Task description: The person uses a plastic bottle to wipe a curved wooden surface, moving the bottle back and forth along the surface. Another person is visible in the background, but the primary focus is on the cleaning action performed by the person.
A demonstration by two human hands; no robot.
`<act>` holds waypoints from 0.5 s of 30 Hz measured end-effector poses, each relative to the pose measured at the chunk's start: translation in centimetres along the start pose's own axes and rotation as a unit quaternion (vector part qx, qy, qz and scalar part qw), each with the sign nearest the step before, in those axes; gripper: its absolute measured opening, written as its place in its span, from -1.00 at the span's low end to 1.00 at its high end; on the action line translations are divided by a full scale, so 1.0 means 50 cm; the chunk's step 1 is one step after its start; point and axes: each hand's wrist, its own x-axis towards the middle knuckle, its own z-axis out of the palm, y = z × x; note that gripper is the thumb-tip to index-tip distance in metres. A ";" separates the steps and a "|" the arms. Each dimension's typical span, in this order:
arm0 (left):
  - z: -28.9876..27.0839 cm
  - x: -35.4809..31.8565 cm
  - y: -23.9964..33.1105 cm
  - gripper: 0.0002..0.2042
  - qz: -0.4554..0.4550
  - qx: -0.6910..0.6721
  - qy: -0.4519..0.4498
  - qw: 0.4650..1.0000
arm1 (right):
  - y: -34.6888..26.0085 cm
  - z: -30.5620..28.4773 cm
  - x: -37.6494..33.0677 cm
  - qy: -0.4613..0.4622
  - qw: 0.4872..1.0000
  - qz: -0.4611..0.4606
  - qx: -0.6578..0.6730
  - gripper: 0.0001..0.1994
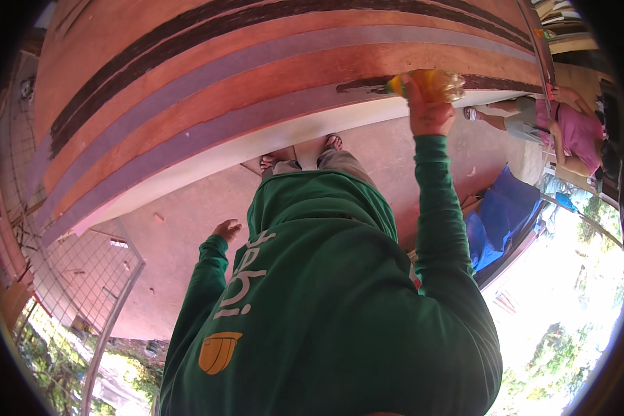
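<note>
My right hand (428,114) is closed around a plastic bottle (442,84), yellow and green at the left and see-through at its right end. The bottle lies sideways, low over a large wooden panel (284,73) banded in orange-brown and greyish purple. A dark, uneven streak (364,86) runs along the panel's near band, right by the bottle's left end. Whether the bottle touches the wood, I cannot tell. My left hand (227,230) hangs down at my side, away from the panel, its fingers loosely bent and apart, with nothing seen in them.
Longer dark stripes (166,45) cross the panel further away. At the right another person (579,132) in a pink top stands by the panel's end. A blue tarp (503,208) lies at the right, and a wire mesh frame (93,267) stands at the left. Underfoot is a concrete floor (187,222).
</note>
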 end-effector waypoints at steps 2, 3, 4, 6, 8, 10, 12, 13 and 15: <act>-0.006 -0.001 0.010 -0.50 0.013 0.083 -0.013 0.996 | -0.051 0.030 -0.048 0.008 0.998 -0.061 -0.008 -0.55; -0.009 0.000 0.014 -0.46 0.019 0.125 -0.018 0.992 | -0.071 0.038 -0.065 -0.019 0.994 -0.106 0.001 -0.54; -0.011 0.002 0.011 -0.46 0.022 0.101 -0.023 0.994 | -0.087 0.043 -0.077 -0.047 0.987 -0.151 0.012 -0.53; -0.011 0.003 0.003 -0.47 0.028 0.051 -0.034 0.998 | -0.082 0.038 -0.061 -0.006 0.992 -0.123 0.039 -0.54; -0.010 -0.011 0.045 -0.46 -0.020 -0.029 -0.012 0.999 | -0.015 0.019 -0.006 0.023 0.996 -0.058 0.067 -0.56; -0.010 -0.014 0.064 -0.50 -0.043 -0.060 -0.001 0.997 | -0.006 -0.010 0.027 0.007 1.000 -0.004 0.004 -0.59; -0.006 -0.009 0.066 -0.57 -0.042 -0.042 -0.004 0.998 | -0.019 0.009 0.002 -0.009 1.000 0.015 0.020 -0.55; 0.001 0.010 0.035 -0.57 -0.029 -0.055 -0.011 0.998 | -0.043 0.027 -0.023 -0.012 1.000 -0.023 0.014 -0.54; 0.012 0.077 -0.068 -0.57 -0.003 -0.073 -0.023 0.997 | -0.115 0.044 -0.084 -0.064 0.994 -0.089 0.015 -0.51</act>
